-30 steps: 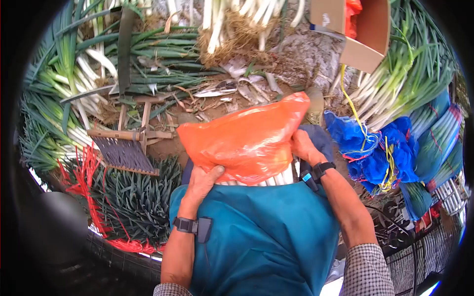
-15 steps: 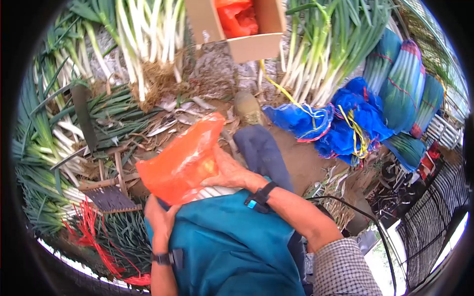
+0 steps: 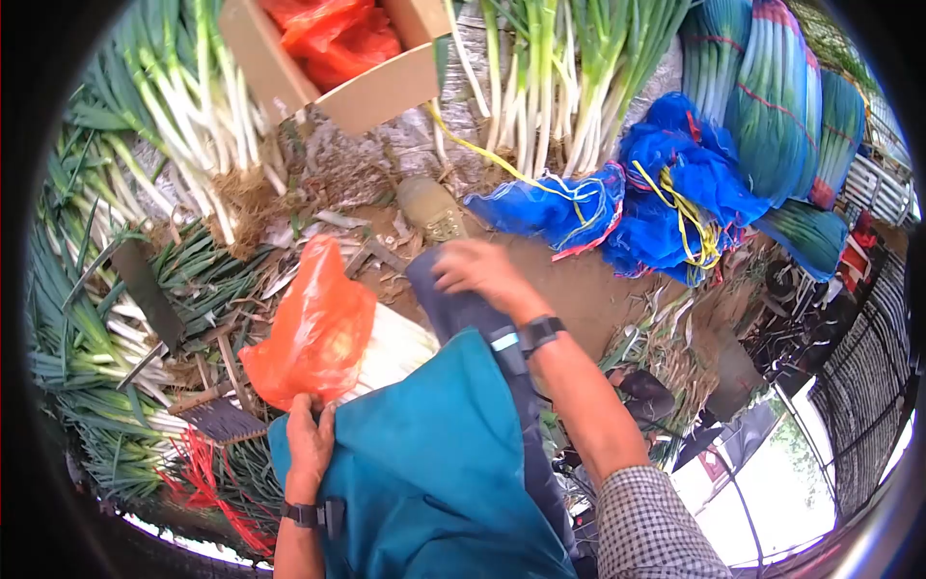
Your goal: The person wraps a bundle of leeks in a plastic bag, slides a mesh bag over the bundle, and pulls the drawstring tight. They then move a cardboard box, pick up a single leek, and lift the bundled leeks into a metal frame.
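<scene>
An orange-red plastic bag (image 3: 313, 333) covers one end of a bundle of green onions (image 3: 397, 347), whose white stalks lie across my lap on a teal apron (image 3: 415, 425). My left hand (image 3: 311, 434) is closed on the bag's lower edge, thumb and fingers together at the bundle's side. Apart from the bag and stalks, my right hand (image 3: 484, 275) is above the dark trouser leg (image 3: 439, 289), its fingers loosely bent and somewhat apart. It holds nothing that I can see. The apron hides the bundle's other end.
A cardboard box (image 3: 381, 92) with more orange-red bags stands ahead. Rooted green onions (image 3: 217, 125) lie left and ahead. Blue netting (image 3: 666, 203) with yellow cords and net-wrapped bundles (image 3: 772, 106) are at right. A low wooden frame (image 3: 227, 372) and red strings (image 3: 201, 473) sit left.
My right hand has let go of the bag and moved away to the right and up. The bag sits more upright, with more white stalks showing. The view has shifted.
</scene>
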A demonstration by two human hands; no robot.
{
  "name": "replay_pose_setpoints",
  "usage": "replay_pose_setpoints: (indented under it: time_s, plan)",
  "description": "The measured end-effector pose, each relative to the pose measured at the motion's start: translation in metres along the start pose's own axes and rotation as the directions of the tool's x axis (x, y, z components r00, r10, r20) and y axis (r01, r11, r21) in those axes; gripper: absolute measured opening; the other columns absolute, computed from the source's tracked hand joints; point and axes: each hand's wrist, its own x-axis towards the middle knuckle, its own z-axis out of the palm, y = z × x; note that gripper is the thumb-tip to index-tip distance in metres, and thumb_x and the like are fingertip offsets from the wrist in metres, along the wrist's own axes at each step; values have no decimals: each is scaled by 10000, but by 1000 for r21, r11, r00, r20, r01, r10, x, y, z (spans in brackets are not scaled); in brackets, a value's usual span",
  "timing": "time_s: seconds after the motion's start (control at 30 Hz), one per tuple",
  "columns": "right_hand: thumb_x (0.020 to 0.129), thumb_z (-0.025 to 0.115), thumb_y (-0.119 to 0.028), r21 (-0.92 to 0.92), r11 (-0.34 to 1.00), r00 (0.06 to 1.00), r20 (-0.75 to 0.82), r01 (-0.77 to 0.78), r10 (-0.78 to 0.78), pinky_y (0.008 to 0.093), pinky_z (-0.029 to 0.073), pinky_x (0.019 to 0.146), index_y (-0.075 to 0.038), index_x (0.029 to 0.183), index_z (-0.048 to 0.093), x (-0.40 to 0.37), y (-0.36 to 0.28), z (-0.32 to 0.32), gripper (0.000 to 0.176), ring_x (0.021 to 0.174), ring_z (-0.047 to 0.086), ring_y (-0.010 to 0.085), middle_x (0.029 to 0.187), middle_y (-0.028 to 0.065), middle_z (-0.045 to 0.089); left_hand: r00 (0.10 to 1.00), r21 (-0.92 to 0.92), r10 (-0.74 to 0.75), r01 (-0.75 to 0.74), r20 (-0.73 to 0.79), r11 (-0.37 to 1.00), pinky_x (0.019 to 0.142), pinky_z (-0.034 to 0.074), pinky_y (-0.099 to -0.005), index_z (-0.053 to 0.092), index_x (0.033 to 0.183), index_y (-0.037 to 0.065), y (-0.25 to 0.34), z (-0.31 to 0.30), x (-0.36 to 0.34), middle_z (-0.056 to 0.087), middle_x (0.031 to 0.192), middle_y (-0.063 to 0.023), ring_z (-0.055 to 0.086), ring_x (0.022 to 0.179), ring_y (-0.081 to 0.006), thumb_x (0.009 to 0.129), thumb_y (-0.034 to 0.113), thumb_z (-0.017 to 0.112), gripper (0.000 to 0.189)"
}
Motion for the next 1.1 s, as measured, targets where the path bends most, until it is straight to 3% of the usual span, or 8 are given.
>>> replay_pose_setpoints:
  time_s: [0.1,0.27,0.33,0.4,0.43,0.53,0.87,1.1]
  plan:
    - [941,664,-161,-147,989,693,-715,-27,-87,339,603,717,58,1227,607,-27,32,-127,364,822,714,223,993,142,698,999,34,-22,20,41,999,699,489,-383,524,933,-13,16,3,8,600,781,-163,583,711,-285,873,62,705,205]
    - [840,665,-261,-517,833,420,-812,-197,-405,435,497,787,44,950,651,-61,109,-355,324,864,642,269,911,204,693,994,148,-49,33,102,988,715,480,-386,540,933,-19,23,6,13,604,796,-178,592,749,-286,882,61,685,173]
    - [867,660,-341,-523,719,446,-835,-458,-323,466,471,749,29,900,648,-52,87,-406,372,818,617,372,861,242,663,991,194,-39,13,131,981,724,489,-390,588,1006,-14,36,5,18,627,835,-187,617,775,-307,888,71,679,171]
    - [919,645,-427,-886,235,754,-464,-400,-466,416,408,561,-69,874,646,-27,119,-498,361,598,521,189,645,59,574,990,247,-20,-14,136,969,732,494,-438,604,1033,-2,35,6,19,649,889,-209,630,820,-373,891,109,696,203]
    - [943,638,-386,-201,845,526,-843,-496,108,342,396,523,-91,968,675,-17,55,-418,298,608,548,139,670,36,623,993,304,-27,-10,117,953,713,485,-476,591,993,-7,32,7,19,643,905,-232,615,822,-422,896,133,694,199]
    - [963,664,-286,-9,1000,591,-806,-22,5,291,488,629,-8,1171,696,8,100,-418,348,734,605,135,984,53,695,986,278,-127,92,112,956,705,481,-506,574,942,-19,38,9,20,638,853,-258,612,822,-462,881,134,685,199]
    - [953,664,-144,-314,942,405,-852,114,-333,230,466,720,-8,1072,690,-268,-29,-196,183,807,585,86,987,29,665,972,491,24,-140,235,860,744,515,-501,652,849,-1,33,-9,28,685,857,-223,659,808,-426,863,218,691,222]
    - [804,657,64,-869,464,708,-218,172,-672,344,462,955,-24,1013,693,-257,-90,-2,229,1084,611,226,1174,109,647,968,272,87,-151,234,950,746,527,-478,686,859,-25,77,-57,24,702,890,-213,663,855,-412,877,204,665,232]
